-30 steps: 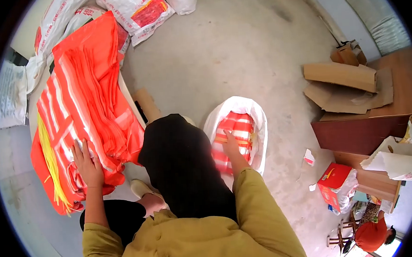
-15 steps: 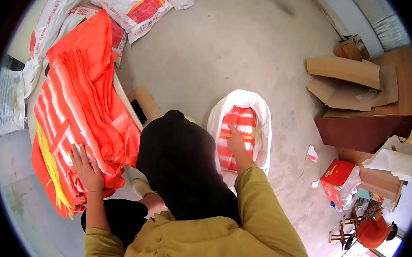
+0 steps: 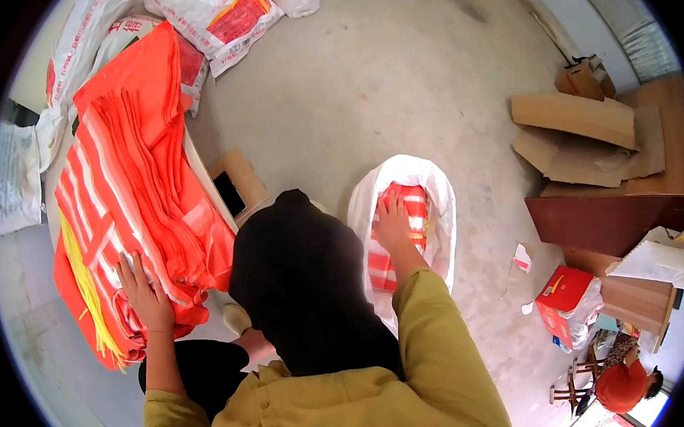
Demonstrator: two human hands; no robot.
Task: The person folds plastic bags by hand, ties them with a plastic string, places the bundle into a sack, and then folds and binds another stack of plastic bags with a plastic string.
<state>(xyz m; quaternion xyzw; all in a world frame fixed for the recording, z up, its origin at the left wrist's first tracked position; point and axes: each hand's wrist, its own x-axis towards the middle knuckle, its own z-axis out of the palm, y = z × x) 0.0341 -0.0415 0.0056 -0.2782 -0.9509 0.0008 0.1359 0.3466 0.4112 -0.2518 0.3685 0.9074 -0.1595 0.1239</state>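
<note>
A tall stack of orange-red fabric with white stripes (image 3: pixel 135 186) lies on the left. My left hand (image 3: pixel 145 292) rests on its lower part, fingers spread. Beside that hand, yellow strands (image 3: pixel 88 292) hang along the stack's left edge. On the floor stands an open white sack (image 3: pixel 444 235), with folded red-and-white striped bundles (image 3: pixel 381 262) inside. My right hand (image 3: pixel 394 222) reaches into the sack and lies on the bundles with its fingers extended.
Printed white sacks (image 3: pixel 220 23) lie at the upper left. Near the stack is cardboard with a dark phone-like object (image 3: pixel 228 192). Opened cardboard (image 3: pixel 578 135) and a red box (image 3: pixel 566 288) are at right. Another person (image 3: pixel 623 384) sits at lower right.
My right hand has moved slightly further into the sack and its fingers have spread over the bundles. My left hand stays on the stack. The view has shifted a little.
</note>
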